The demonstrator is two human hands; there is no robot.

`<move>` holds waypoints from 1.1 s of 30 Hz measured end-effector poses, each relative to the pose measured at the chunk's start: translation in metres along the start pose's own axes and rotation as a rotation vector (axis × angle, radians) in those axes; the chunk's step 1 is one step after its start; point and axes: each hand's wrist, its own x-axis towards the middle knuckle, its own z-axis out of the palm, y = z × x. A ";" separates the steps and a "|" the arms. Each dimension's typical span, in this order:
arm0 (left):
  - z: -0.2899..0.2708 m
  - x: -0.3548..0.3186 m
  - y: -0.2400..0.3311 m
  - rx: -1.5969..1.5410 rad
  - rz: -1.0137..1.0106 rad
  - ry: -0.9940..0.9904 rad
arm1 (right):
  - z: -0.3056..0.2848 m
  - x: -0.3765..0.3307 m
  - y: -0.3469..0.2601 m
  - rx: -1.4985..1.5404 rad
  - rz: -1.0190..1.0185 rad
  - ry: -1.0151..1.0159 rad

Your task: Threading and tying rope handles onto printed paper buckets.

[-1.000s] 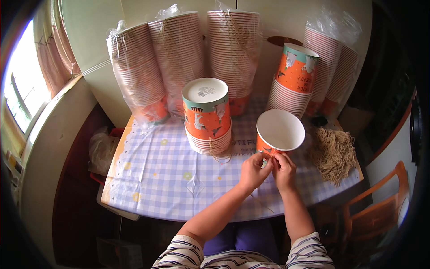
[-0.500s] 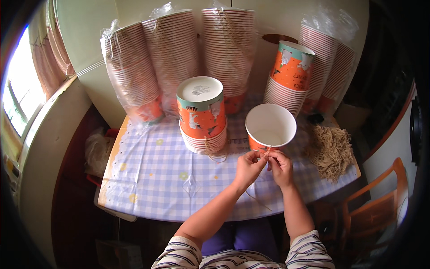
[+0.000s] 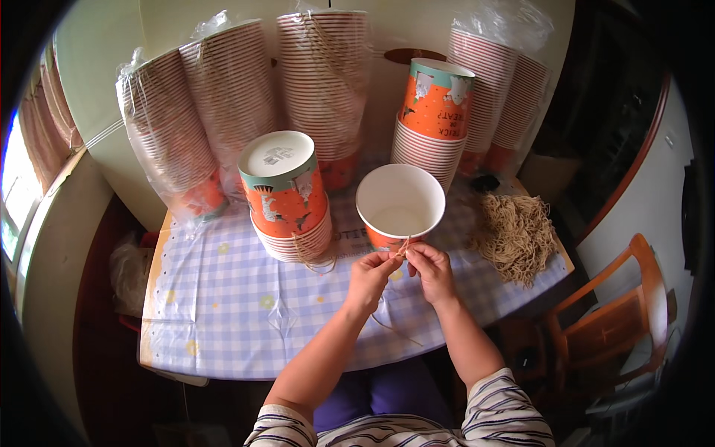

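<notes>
An orange paper bucket with a white inside stands upright on the table in front of me. At its near rim, my left hand and my right hand are close together, fingertips pinching a tan cord that runs over the rim. One tail of the cord trails below my hands across the cloth. Both hands are closed, and the exact knot or loop is too small to make out. Left of them, an upside-down stack of buckets has a cord hanging at its lower side.
Behind stand tall plastic-wrapped bucket stacks, with another wrapped stack at the right back. An unwrapped inverted stack stands nearer. A heap of tan cords lies on the checked tablecloth. A wooden chair is at the right.
The whole view has swung, so the table and its things sit further left in the picture. My hands are still pinching the cord at the bucket's rim.
</notes>
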 end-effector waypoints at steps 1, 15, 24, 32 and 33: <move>-0.002 0.001 -0.001 -0.007 -0.040 -0.009 | 0.001 0.000 0.000 0.000 0.001 0.001; 0.004 0.002 -0.009 0.078 0.172 0.035 | 0.003 -0.002 -0.003 -0.054 0.005 0.000; 0.007 0.004 -0.011 0.045 0.232 0.073 | 0.004 -0.001 -0.002 0.015 0.007 0.040; 0.009 0.003 -0.009 0.086 0.243 0.081 | -0.001 -0.002 0.003 -0.131 -0.087 0.094; 0.008 0.002 -0.008 0.114 0.268 0.080 | 0.001 -0.001 0.001 -0.205 -0.172 0.121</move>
